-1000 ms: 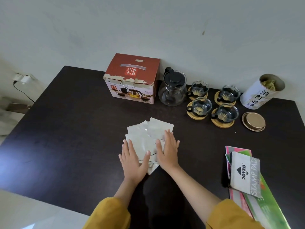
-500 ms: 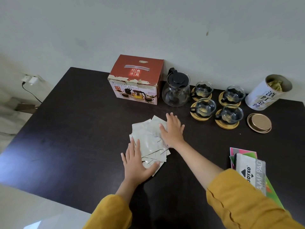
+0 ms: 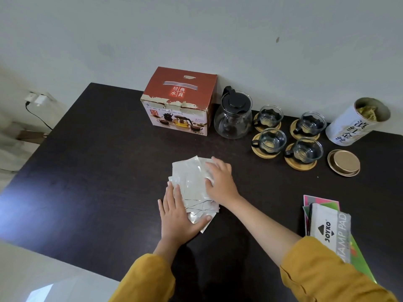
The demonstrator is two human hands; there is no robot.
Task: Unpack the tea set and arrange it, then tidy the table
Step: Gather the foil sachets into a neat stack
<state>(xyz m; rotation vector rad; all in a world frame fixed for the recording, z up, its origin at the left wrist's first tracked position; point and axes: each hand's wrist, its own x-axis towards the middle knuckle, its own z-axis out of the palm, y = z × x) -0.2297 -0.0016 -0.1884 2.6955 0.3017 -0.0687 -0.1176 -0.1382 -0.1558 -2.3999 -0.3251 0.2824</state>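
Observation:
A pile of clear plastic wrappers [image 3: 190, 184] lies in the middle of the dark table [image 3: 98, 171]. My left hand [image 3: 177, 216] rests flat on the pile's near left edge, fingers spread. My right hand [image 3: 220, 182] lies palm down on the pile's right side. At the back stand the red tea set box [image 3: 180, 101], a glass teapot with a black lid [image 3: 233, 115] and several glass cups on wooden coasters [image 3: 287, 138].
A white tea canister [image 3: 357, 120] lies tilted and open at the back right, its gold lid [image 3: 344, 162] beside it. A stamp pad box on coloured paper [image 3: 327, 227] sits at the right front. A wall socket with a cable [image 3: 36, 101] is at the left.
My right hand moved up the wrappers to their far right side, and the left hand slid along the left edge. The wrappers are gathered into a tighter pile.

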